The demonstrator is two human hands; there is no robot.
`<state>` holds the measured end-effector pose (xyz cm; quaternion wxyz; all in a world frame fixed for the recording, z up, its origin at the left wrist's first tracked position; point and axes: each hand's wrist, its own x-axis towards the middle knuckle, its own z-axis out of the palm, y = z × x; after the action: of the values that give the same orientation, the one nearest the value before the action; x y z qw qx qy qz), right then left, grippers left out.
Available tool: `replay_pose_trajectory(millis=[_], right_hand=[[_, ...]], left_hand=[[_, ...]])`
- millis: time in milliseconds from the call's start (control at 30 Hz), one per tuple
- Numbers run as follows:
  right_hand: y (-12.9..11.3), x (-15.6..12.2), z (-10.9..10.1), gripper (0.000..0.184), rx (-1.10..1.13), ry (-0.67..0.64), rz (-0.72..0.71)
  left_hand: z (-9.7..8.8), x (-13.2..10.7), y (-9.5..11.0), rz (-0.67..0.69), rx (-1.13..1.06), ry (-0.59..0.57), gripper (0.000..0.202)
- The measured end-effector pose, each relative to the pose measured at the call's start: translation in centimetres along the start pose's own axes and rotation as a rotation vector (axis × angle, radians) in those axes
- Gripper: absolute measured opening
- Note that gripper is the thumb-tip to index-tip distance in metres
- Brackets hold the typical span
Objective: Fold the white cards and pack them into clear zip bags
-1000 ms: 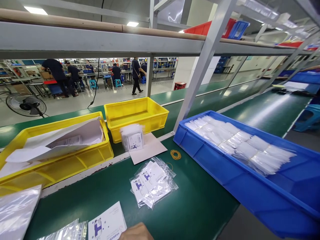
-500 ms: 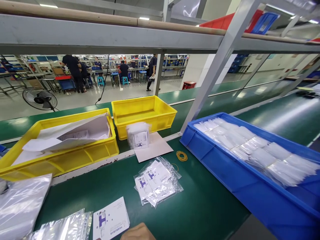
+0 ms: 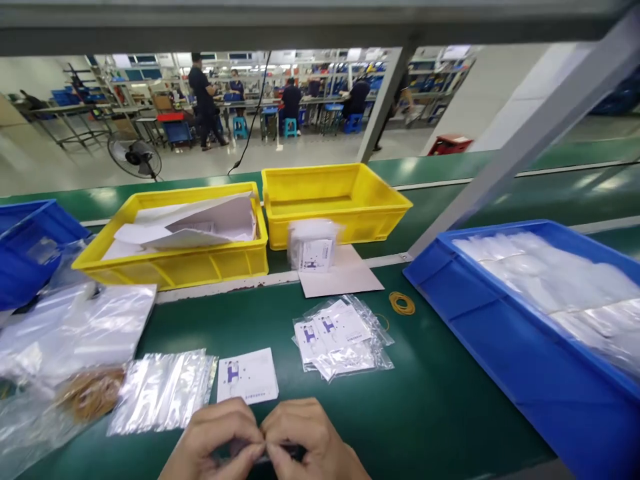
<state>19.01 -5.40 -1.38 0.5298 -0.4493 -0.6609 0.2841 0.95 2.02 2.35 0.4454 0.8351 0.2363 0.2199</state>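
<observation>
My left hand [image 3: 220,440] and my right hand [image 3: 306,437] meet at the near edge of the view, thumbs and fingertips pinched together. Whatever they grip is mostly hidden, and I cannot make it out. Just beyond them lies a stack of white printed leaflets [image 3: 249,377] with a purple picture. To its left is a pile of clear zip bags [image 3: 160,390]. Farther right, bagged leaflets [image 3: 345,340] lie in a loose heap. Behind that heap, an upright bundle of bagged leaflets [image 3: 315,247] stands on a flat card [image 3: 345,277].
Two yellow bins, one with papers [image 3: 225,257] and another [image 3: 335,227], stand at the back. A blue bin [image 3: 480,313] of bundled clear bags is on the right. Rubber bands [image 3: 401,303] lie near it. Plastic sheeting [image 3: 115,313] and a blue bin [image 3: 37,247] are left.
The view has turned left and down. Both my hands now show, pinched together in front of the leaflet stack; before, only part of one hand was plain at the bottom edge.
</observation>
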Motion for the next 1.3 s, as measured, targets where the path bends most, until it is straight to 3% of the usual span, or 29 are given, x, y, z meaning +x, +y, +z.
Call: replay_pose_trajectory(millis=[167, 333, 567, 667, 733, 833, 933, 1000, 1067, 1200, 1300], right_hand=[[-0.4, 0.5, -0.5, 0.016, 0.070, -0.074, -0.014], [0.0, 0.0, -2.4, 0.018, 0.094, -0.087, 0.018], [0.7, -0.2, -3.6, 0.022, 0.137, -0.077, 0.043], [0.5, -0.3, -3.9, 0.024, 0.166, -0.056, 0.082], [0.7, -0.6, -4.2, 0.025, 0.178, 0.046, 0.141], [1.9, -1.5, -4.8, 0.022, 0.189, 0.385, 0.266], [3.8, -2.6, -5.7, 0.019, 0.184, 0.774, 0.379], [5.0, -3.3, -6.4, 0.024, 0.158, 0.931, 0.479], [5.7, -3.9, -7.2, 0.033, 0.111, 0.949, 0.639], [5.3, -5.0, -7.4, 0.076, -0.115, 0.870, 0.885], [4.8, -4.8, -5.9, 0.063, -0.152, 0.712, 0.862]], left_hand=[[0.7, 0.0, 1.0, -0.043, -0.068, 0.009, 0.019], [0.2, 0.0, 0.6, -0.115, -0.107, 0.077, 0.010], [0.2, 0.1, 0.7, -0.044, -0.106, 0.130, 0.022], [0.3, 0.3, 0.5, -0.075, -0.151, 0.115, 0.027], [0.1, 0.6, -0.4, -0.095, -0.152, 0.142, 0.027], [0.0, 1.1, -3.0, -0.150, 0.013, 0.198, 0.046], [0.5, 1.4, -6.3, -0.246, 0.311, 0.077, 0.073], [1.3, 1.4, -8.2, -0.257, 0.455, -0.052, 0.089], [2.0, 1.3, -9.6, -0.234, 0.529, -0.140, 0.098], [2.5, 1.0, -10.2, -0.192, 0.542, -0.166, 0.094], [2.7, 1.2, -8.9, -0.149, 0.505, -0.154, 0.096]])
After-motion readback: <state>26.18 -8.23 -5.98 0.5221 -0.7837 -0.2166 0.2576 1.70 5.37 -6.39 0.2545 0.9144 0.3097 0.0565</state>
